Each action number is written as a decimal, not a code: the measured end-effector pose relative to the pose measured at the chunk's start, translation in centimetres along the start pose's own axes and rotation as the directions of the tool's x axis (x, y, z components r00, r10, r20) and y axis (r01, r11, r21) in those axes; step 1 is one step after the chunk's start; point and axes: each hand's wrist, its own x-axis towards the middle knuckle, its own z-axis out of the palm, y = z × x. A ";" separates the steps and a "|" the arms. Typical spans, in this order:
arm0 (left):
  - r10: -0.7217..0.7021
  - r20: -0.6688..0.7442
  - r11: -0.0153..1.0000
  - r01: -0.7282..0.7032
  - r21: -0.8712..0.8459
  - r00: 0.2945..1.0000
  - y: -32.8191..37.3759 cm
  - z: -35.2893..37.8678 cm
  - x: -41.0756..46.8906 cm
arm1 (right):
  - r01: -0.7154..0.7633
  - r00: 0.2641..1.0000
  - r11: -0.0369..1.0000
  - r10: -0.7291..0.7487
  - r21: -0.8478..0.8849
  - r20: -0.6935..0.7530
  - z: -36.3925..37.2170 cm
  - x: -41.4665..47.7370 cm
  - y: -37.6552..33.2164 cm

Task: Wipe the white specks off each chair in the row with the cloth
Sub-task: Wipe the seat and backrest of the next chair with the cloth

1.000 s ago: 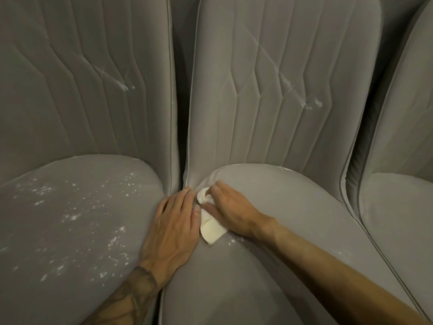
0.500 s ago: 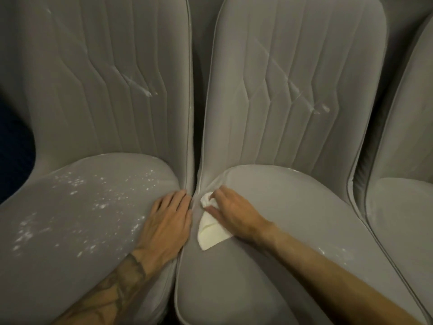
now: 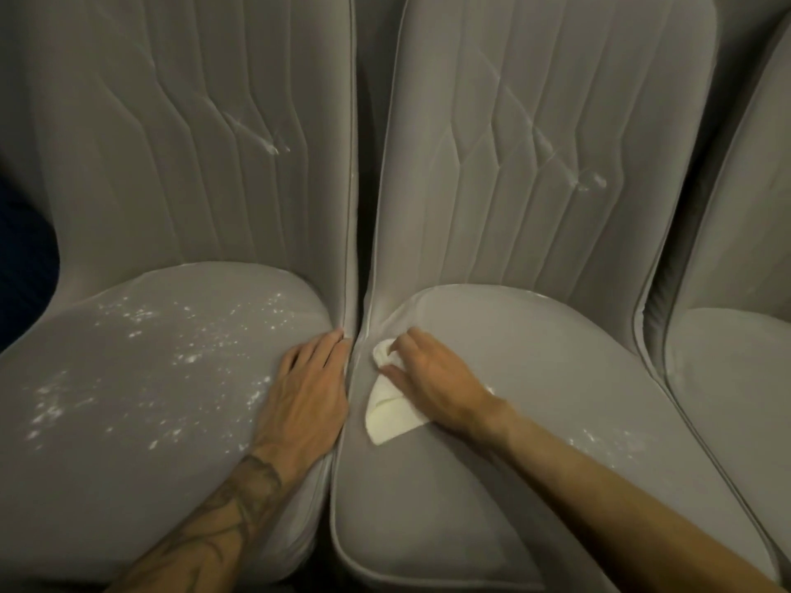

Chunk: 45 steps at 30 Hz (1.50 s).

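white cloth (image 3: 391,415) under right hand (image 3: 432,378)

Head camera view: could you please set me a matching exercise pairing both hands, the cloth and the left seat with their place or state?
Column one:
1. left hand
2. right hand
3. left seat
4. cloth

Column two:
A. white, lying on the middle seat near the gap between the chairs
B. dotted with many white specks
C. resting flat on the left seat's right edge
D. gripping the cloth's bunched top

Pairs: 1-C, 2-D, 3-B, 4-A.
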 end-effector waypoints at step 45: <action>-0.006 0.123 1.000 0.008 -0.012 0.992 0.8 -2.1 -0.2 | -0.666 0.713 0.744 0.615 -0.050 -0.337 -4.4 -8.0 8.5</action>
